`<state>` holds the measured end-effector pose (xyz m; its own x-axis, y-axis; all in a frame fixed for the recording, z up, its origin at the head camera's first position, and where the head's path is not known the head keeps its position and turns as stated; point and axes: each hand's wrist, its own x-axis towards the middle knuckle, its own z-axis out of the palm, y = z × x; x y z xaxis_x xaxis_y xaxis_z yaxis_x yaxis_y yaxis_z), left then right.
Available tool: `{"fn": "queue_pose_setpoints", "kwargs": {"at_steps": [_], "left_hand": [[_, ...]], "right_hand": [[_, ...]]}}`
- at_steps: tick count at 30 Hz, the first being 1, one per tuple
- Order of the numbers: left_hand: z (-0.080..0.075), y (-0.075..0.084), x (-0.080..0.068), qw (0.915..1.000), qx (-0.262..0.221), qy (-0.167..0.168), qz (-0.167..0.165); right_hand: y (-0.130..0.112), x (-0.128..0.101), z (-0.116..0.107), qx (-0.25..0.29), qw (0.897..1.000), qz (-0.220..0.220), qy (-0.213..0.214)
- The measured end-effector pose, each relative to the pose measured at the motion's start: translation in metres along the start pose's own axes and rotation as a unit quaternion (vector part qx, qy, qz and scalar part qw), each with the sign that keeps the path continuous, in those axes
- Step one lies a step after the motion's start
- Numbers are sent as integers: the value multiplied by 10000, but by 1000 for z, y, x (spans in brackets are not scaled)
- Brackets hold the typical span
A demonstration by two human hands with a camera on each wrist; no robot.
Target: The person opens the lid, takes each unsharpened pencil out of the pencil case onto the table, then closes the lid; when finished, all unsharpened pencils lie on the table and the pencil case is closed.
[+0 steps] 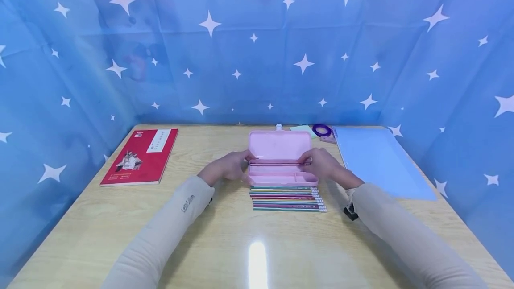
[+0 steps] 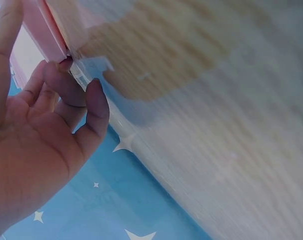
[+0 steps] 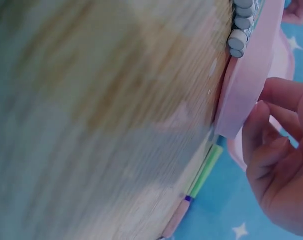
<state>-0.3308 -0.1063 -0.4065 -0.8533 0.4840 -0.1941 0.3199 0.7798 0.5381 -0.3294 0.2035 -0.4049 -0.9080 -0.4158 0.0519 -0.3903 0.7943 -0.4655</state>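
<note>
A pink pencil case [image 1: 279,145] lies with its lid raised, and a dark reddish pencil [image 1: 277,164] runs along its rear compartment. At the case's left end is my left hand [image 1: 232,165], thumb near the front corner and fingers by the hinge side; the left wrist view shows these fingers bent against the case. My right hand [image 1: 324,164] grips the right end, its fingertips reaching over the wall [image 3: 249,85]. Whether those fingertips also touch the pencil is hidden. Right in front of the case lies a row of several pencils [image 1: 285,198], with their eraser ends to the right.
A red book [image 1: 140,157] lies at the left of the wooden table [image 1: 209,244]. Behind the case are a white-capped item [image 1: 279,127], green notes [image 1: 303,130], a purple tape roll [image 1: 321,130] and a pinkish eraser-like block [image 1: 328,139]. A pale blue folder [image 1: 377,162] lies at the right.
</note>
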Motion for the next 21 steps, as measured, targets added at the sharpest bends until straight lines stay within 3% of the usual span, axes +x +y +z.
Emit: {"fn": "queue_pose_setpoints", "kwargs": {"at_steps": [13, 21], "left_hand": [[1, 0, -1, 10000, -15, 38, -55], [1, 0, -1, 10000, -54, 18, 16]], "right_hand": [[1, 3, 0, -164, 9998, 29, -144], [2, 5, -1, -280, 9982, -386, -350]]}}
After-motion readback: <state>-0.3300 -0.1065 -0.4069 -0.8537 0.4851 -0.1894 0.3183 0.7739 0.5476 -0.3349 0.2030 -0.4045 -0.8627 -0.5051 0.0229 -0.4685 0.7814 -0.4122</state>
